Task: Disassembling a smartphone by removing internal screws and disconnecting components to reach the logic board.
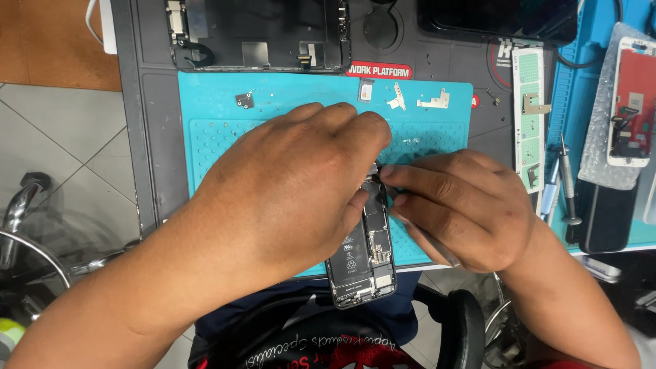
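An opened phone body (362, 263) with its battery and circuit board exposed lies at the near edge of a teal silicone mat (219, 130). My left hand (287, 191) curls over the phone's upper half and grips it, hiding most of that part. My right hand (465, 205) sits just to the right, fingers pinched on metal tweezers (425, 239) whose tips meet the phone's upper right edge near my left fingertips.
Small metal brackets (434, 101) and a tiny plate (244, 100) lie on the mat's far strip. A detached screen frame (260, 34) rests behind it. To the right are a screw-holder strip (528, 116), a screwdriver (567, 184) and a phone display on bubble wrap (632, 109).
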